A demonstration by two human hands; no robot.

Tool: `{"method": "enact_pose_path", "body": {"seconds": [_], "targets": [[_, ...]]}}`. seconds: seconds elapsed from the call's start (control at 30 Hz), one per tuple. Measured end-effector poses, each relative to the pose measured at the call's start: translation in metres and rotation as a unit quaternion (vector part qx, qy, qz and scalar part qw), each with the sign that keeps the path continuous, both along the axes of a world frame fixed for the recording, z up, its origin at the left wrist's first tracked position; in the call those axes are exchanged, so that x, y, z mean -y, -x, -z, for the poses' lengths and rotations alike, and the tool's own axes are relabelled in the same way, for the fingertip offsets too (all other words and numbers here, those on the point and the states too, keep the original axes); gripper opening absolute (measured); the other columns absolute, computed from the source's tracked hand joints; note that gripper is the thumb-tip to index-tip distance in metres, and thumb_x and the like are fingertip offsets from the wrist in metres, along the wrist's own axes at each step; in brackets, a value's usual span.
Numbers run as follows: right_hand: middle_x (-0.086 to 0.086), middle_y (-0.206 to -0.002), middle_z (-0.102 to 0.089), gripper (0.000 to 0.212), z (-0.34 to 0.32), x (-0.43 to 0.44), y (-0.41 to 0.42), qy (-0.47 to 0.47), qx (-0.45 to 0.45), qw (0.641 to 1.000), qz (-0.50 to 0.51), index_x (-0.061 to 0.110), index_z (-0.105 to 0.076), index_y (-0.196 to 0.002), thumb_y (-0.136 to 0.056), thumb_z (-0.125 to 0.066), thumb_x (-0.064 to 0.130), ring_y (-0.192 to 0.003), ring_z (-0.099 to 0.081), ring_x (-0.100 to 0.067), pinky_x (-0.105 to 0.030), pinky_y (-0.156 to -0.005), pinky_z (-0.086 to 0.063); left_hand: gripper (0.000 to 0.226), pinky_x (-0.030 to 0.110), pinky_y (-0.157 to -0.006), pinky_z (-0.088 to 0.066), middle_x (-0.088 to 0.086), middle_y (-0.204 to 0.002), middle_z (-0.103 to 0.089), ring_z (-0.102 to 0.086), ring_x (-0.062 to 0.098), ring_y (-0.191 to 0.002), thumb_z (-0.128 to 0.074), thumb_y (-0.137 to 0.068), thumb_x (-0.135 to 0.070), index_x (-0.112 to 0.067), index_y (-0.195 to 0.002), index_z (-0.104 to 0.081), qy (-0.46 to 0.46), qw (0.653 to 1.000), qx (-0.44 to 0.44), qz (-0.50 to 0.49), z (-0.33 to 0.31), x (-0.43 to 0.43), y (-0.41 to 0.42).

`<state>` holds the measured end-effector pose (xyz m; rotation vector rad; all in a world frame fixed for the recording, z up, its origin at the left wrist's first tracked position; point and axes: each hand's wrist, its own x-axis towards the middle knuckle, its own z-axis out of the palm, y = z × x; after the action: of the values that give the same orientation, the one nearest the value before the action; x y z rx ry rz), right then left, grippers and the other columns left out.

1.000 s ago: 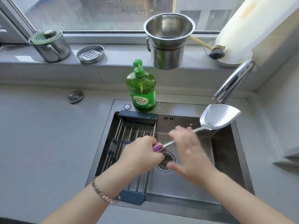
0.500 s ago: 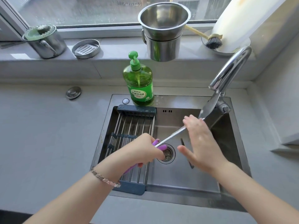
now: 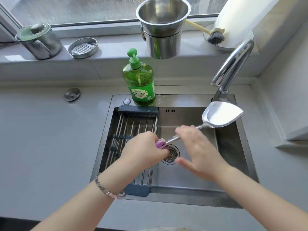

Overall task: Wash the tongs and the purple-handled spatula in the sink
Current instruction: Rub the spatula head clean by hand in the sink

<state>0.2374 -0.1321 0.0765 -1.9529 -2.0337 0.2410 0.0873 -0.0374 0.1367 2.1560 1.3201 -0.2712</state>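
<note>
**Rubbing the spatula's shank over the sink**

Holding the purple-handled spatula [image 3: 196, 129] over the basin keeps any drips inside the sink [image 3: 196, 195], and that seems the reason for its place: it hangs above the drain [image 3: 170, 154], clear of the basin floor. Its long axis runs from lower left to upper right. The purple grip is at the low end, near the person, and the broad steel blade is at the high end, face up, just below and in front of the faucet [image 3: 233, 64]. No water stream is visible from the spout.

The left hand [image 3: 143, 150] is wrapped tightly around the purple grip, so only a stub of purple shows past the knuckles. The right hand [image 3: 198, 149] lies over the thin steel shank with loosely spread fingers, thumb apart below; it is blurred, and I cannot tell whether it pinches the shank or only rests on it. My guess is that it is rubbing the metal clean.

Beside the left hand, a drying rack [image 3: 133, 130] spans the sink's left part. A green soap bottle [image 3: 139, 80] stands on the rim behind it. The tongs are not visible anywhere.
</note>
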Motion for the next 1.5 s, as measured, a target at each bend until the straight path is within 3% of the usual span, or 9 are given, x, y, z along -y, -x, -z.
{"method": "enact_pose_path", "body": {"seconds": [0.3,0.4,0.53,0.7,0.83,0.97,1.13,1.27,1.5], "targets": [[-0.019,-0.140,-0.044,0.090,0.002,-0.001,0.010,0.001,-0.012,1.000,0.027,-0.002,-0.035,-0.137,-0.088,-0.008,0.068,-0.135,-0.029,-0.025,-0.035,-0.115,-0.007,0.014,0.030,-0.064,-0.039,-0.001,-0.095,-0.062,-0.061,0.024,-0.086,-0.048,-0.091,-0.031,-0.018,-0.097,-0.047,-0.232,0.970,-0.047,0.064,0.000,0.009,-0.002],[-0.020,-0.149,-0.030,0.098,0.003,0.001,0.006,0.014,-0.031,0.993,0.110,-0.004,-0.029,-0.142,-0.085,-0.004,0.072,-0.141,-0.017,-0.026,-0.034,-0.115,-0.001,0.014,0.030,-0.064,-0.040,-0.001,-0.094,-0.061,-0.061,0.024,-0.084,-0.047,-0.092,-0.031,-0.019,-0.092,-0.041,-0.231,0.970,-0.044,0.055,0.001,0.011,0.000],[-0.018,-0.150,-0.024,0.089,0.005,0.007,0.034,0.003,-0.020,0.999,-0.040,-0.002,-0.022,-0.142,-0.089,-0.012,0.068,-0.141,-0.014,-0.026,-0.037,-0.116,-0.006,0.010,0.029,-0.062,-0.036,0.000,-0.095,-0.062,-0.063,0.026,-0.085,-0.047,-0.091,-0.025,-0.017,-0.098,-0.046,-0.226,0.972,-0.031,0.048,0.005,0.014,-0.001],[-0.018,-0.153,-0.022,0.099,0.005,-0.003,0.011,-0.007,-0.075,0.989,0.125,-0.002,-0.025,-0.144,-0.084,-0.003,0.074,-0.143,-0.008,-0.020,-0.029,-0.116,0.002,0.013,0.031,-0.065,-0.041,0.000,-0.090,-0.060,-0.061,0.026,-0.081,-0.049,-0.092,-0.029,-0.016,-0.095,-0.046,-0.226,0.973,-0.011,0.043,0.003,0.009,-0.001],[-0.017,-0.148,-0.032,0.090,0.006,-0.003,0.035,-0.010,-0.057,0.998,-0.022,-0.004,-0.035,-0.139,-0.089,-0.013,0.067,-0.140,-0.019,-0.024,-0.035,-0.117,-0.006,0.012,0.031,-0.067,-0.044,0.000,-0.090,-0.061,-0.062,0.027,-0.082,-0.050,-0.090,-0.025,-0.015,-0.096,-0.049,-0.216,0.975,0.001,0.045,0.004,0.009,-0.002],[-0.016,-0.150,-0.030,0.095,0.008,-0.007,0.002,-0.012,-0.103,0.987,0.121,-0.001,-0.034,-0.141,-0.086,-0.003,0.071,-0.141,-0.016,-0.019,-0.027,-0.116,0.000,0.015,0.033,-0.069,-0.049,-0.001,-0.081,-0.059,-0.059,0.025,-0.077,-0.052,-0.089,-0.032,-0.017,-0.090,-0.050,-0.183,0.983,-0.002,0.034,0.004,0.005,0.006],[-0.016,-0.150,-0.022,0.083,0.018,0.000,0.026,-0.008,-0.016,0.998,-0.054,0.001,-0.020,-0.142,-0.091,-0.011,0.065,-0.143,-0.008,-0.019,-0.036,-0.117,-0.007,0.009,0.027,-0.065,-0.040,-0.005,-0.078,-0.061,-0.059,0.021,-0.079,-0.058,-0.080,-0.031,-0.024,-0.086,-0.057,-0.103,0.994,-0.024,0.008,0.006,0.001,0.004],[-0.018,-0.152,-0.020,0.089,0.017,-0.005,0.007,-0.009,-0.066,0.992,0.103,-0.001,-0.021,-0.144,-0.089,-0.009,0.068,-0.142,-0.007,-0.022,-0.031,-0.116,-0.001,0.010,0.028,-0.066,-0.048,-0.003,-0.075,-0.062,-0.062,0.021,-0.075,-0.059,-0.080,-0.029,-0.024,-0.087,-0.060,-0.078,0.997,-0.022,-0.008,0.007,0.000,0.004],[-0.018,-0.138,-0.047,0.062,0.030,-0.004,-0.003,-0.077,0.015,0.997,0.007,-0.001,-0.039,-0.134,-0.083,-0.059,0.029,-0.131,-0.041,-0.029,-0.035,-0.111,-0.020,0.011,0.028,-0.067,-0.051,-0.005,-0.077,-0.064,-0.062,0.019,-0.074,-0.061,-0.079,-0.031,-0.025,-0.088,-0.062,-0.074,0.997,-0.038,0.010,0.008,-0.002,0.009]]}}
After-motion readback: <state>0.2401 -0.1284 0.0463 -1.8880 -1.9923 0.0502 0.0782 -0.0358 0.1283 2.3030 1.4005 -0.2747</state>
